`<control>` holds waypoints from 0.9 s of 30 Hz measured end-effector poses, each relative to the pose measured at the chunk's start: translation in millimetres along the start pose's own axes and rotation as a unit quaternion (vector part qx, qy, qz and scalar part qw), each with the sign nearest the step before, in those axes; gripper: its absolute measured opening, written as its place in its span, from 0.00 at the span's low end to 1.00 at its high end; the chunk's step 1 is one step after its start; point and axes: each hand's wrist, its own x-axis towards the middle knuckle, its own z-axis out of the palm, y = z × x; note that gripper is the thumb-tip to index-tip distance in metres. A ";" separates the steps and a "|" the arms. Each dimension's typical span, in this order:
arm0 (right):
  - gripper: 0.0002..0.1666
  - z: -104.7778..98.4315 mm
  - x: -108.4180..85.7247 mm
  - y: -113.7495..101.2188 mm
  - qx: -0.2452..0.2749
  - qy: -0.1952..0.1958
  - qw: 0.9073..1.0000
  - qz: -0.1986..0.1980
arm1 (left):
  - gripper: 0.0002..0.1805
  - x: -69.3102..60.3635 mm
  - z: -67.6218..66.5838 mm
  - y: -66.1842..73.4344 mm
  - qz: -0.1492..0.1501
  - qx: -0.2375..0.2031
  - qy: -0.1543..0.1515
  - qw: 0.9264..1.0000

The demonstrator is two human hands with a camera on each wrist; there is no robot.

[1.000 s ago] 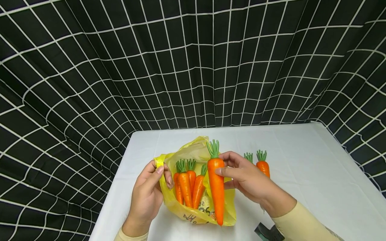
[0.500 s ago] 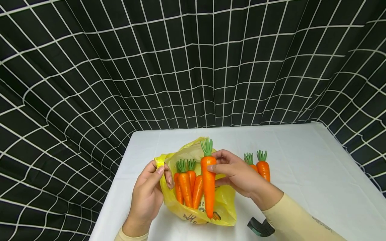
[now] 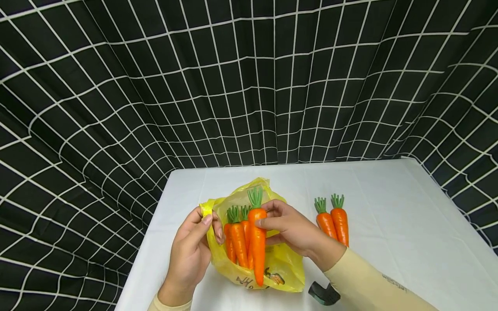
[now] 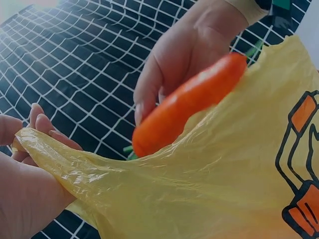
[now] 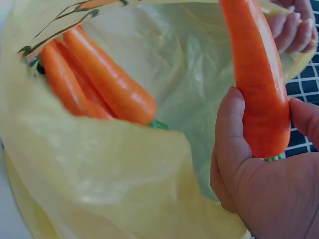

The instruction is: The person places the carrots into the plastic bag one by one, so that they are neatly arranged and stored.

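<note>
White tablecloth (image 3: pixel 389 207), gridded drapes (image 3: pixel 249 99), held carrot (image 3: pixel 257 244)

Table (image 3: pixel 389 190): curtain (image 3: pixel 249 86) behind, left and right.
Bag (image 3: pixel 291 263): on table.
Bagged carrots (image 3: pixel 238 244): side by side in bag.
Left hand (image 3: pixel 192 242): at bag's left edge.
Right hand (image 3: pixel 293 226): at opening, holding another carrot (image 3: pixel 257 246) before bagged ones.
Loose carrots (image 3: pixel 328 225): two, adjacent, on table, right of bag.
</note>
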 end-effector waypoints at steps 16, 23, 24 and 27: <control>0.31 -7.7 19.2 12.4 0.014 0.025 0.999 0.015 | 0.09 -1.4 -3.0 0.7 -0.002 -0.001 0.003 1.000; 0.31 -10.9 23.5 14.1 -0.006 0.061 0.998 0.007 | 0.09 -1.2 -3.4 0.6 0.001 -0.004 0.004 1.000; 0.31 -11.0 24.4 14.7 -0.008 0.067 0.998 0.007 | 0.09 -1.2 -3.5 0.6 0.000 -0.005 0.004 1.000; 0.30 -10.3 27.2 16.8 -0.009 0.079 0.997 0.010 | 0.10 -1.2 -3.3 0.5 -0.001 -0.004 0.006 1.000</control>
